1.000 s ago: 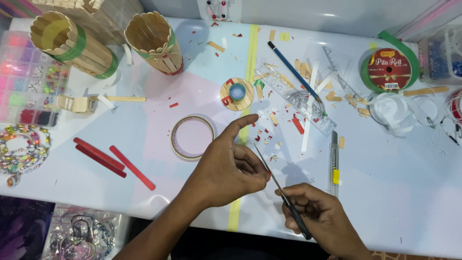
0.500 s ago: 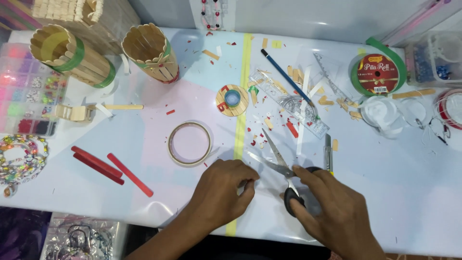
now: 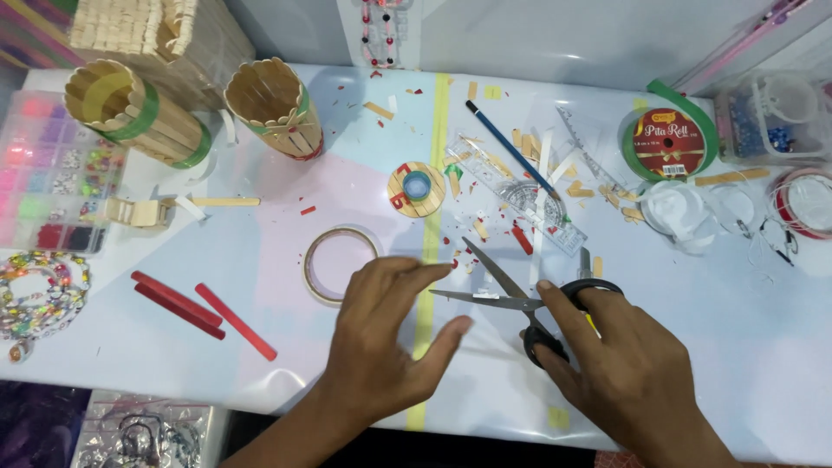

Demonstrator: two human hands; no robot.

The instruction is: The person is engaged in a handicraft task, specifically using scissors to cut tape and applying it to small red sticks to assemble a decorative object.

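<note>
Messy craft desk [image 3: 745,347]: right hand [image 3: 624,364] grips open scissors [image 3: 520,303], blades pointing left toward the spread, empty left hand [image 3: 386,338].

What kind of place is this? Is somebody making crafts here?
It looks like a craft table, probably at home or in a hobby corner. The right hand holds open scissors, cups built from wooden sticks stand at the back, and a box of colourful beads sits at the left.

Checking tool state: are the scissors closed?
No, the scissors in the right hand have their blades spread apart.
</note>
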